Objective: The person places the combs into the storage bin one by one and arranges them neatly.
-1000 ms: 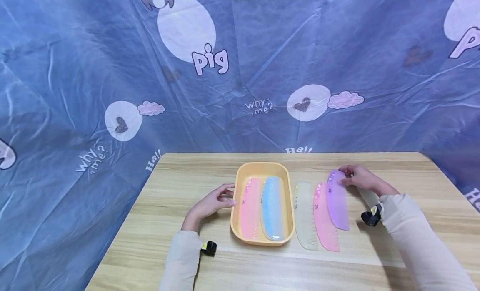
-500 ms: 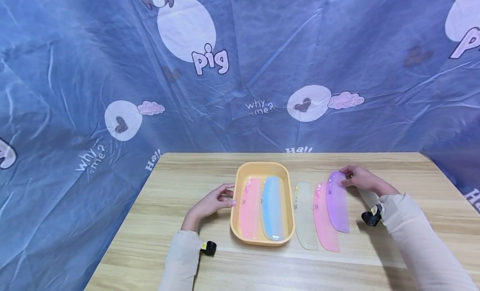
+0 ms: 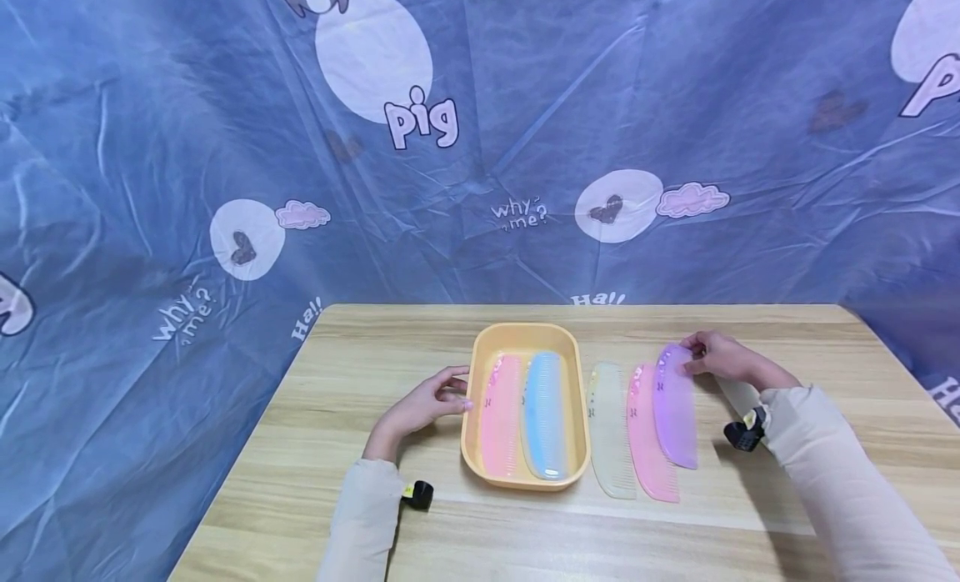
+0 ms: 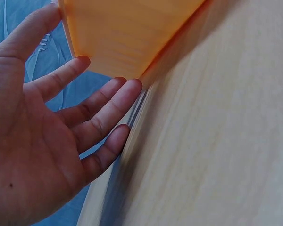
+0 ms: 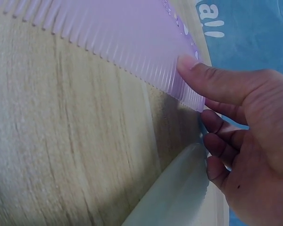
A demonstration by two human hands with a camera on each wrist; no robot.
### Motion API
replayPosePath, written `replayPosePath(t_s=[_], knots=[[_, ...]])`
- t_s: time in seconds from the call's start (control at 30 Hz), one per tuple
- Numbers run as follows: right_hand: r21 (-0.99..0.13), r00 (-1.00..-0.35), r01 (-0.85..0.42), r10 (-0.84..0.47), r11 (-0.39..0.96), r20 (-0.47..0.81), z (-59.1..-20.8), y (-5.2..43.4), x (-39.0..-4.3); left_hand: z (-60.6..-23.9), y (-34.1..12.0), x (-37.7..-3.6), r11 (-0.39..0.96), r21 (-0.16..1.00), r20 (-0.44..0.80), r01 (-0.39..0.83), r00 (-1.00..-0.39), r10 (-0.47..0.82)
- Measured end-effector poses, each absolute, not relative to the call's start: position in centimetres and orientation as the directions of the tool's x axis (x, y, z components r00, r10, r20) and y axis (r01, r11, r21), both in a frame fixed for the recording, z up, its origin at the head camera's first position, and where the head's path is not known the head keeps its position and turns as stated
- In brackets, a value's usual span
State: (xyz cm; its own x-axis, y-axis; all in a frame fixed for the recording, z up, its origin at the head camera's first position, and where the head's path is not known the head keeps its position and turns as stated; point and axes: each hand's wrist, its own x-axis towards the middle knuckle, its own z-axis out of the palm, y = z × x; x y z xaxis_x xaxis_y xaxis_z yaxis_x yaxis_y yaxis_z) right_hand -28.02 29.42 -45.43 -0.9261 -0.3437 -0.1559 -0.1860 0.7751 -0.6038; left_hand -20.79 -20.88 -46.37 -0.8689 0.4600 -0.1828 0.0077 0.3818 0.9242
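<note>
Colour rundown: the comb (image 3: 673,411) pinched in the right hand's fingers (image 5: 203,80) is translucent purple, with tiny pale specks near the fingertips. Just past those fingers sits a pink comb (image 3: 647,436), then a clear, slightly milky comb (image 3: 609,432). A second see-through comb (image 5: 172,195) lies under the right palm, kind of greyish. The tray (image 3: 480,432) by the left hand's fingers (image 4: 111,101) is peachy orange, holding a pink comb (image 3: 497,419) and a light blue comb (image 3: 546,415). The bench (image 3: 337,482) is pale wood grain. The backdrop (image 3: 150,148) is blue with white circles, dark hearts, pink clouds and white lettering. Both sleeves are beige.
</note>
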Motion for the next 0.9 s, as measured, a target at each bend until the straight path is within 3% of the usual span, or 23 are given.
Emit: replayPosePath(t_s=[0.43, 0.9], knots=[[-0.644, -0.906, -0.156, -0.368, 0.749, -0.209, -45.13, 29.41, -27.77, -46.26, -20.85, -20.69, 0.355, 0.935, -0.166, 0.014, -0.867, 0.471], [-0.769, -0.894, -0.064, -0.379, 0.636, -0.240, -44.98, 29.30, -27.04, -46.55, -21.05, -20.81, 0.393, 0.919, -0.164, 0.034, -0.873, 0.460]])
